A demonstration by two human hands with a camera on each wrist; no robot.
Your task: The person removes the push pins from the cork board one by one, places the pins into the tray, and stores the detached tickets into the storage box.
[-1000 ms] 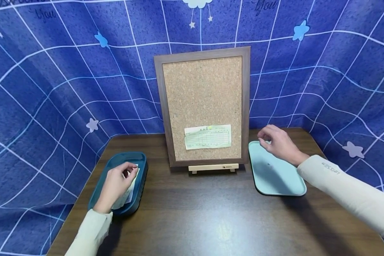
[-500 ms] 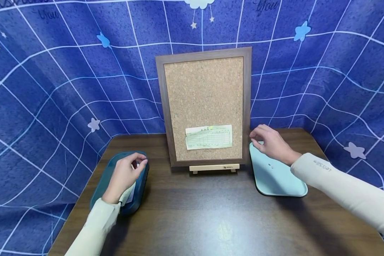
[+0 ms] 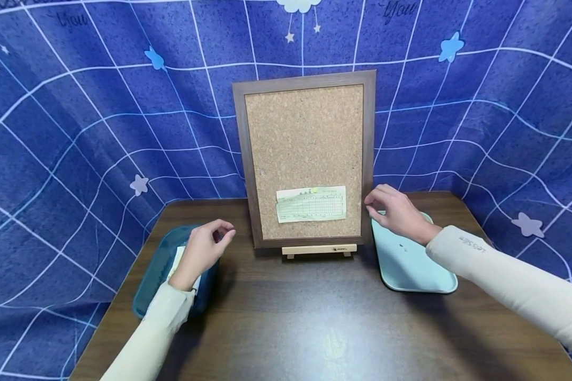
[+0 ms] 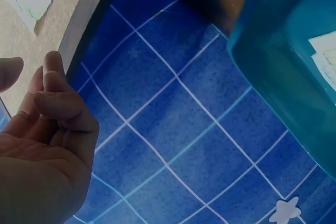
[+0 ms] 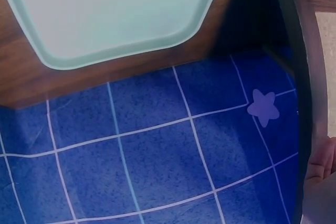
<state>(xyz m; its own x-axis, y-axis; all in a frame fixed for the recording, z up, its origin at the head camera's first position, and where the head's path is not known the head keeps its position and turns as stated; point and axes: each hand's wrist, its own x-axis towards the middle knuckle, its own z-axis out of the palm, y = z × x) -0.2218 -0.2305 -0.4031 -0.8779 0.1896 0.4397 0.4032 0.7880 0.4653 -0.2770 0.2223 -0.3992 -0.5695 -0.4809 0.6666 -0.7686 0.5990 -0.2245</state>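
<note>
My left hand point(image 3: 201, 254) hovers over the right edge of a dark teal basket point(image 3: 154, 278), thumb and fingers apart and loosely bent around nothing. White and green paper slips point(image 3: 177, 260) lie in that basket, partly covered by the hand. Beside the right side of a framed cork board point(image 3: 305, 137) is my right hand point(image 3: 398, 212), its fingers bent, with nothing visible in them. A green-and-white printed slip point(image 3: 311, 205) hangs low on the board under a yellow pin point(image 3: 314, 189). Only part of the right hand point(image 5: 321, 179) shows in the right wrist view.
A light turquoise tray point(image 3: 419, 270) with a few tiny items point(image 3: 403, 247) lies right of the board. A small wooden easel point(image 3: 319, 249) props the board on the dark wooden table point(image 3: 295, 317). A blue gridded curtain point(image 3: 181, 137) hangs behind.
My left hand has risen out of the basket and moved right toward the board, leaving slips behind. My right hand has shifted left from over the tray to the board's right edge.
</note>
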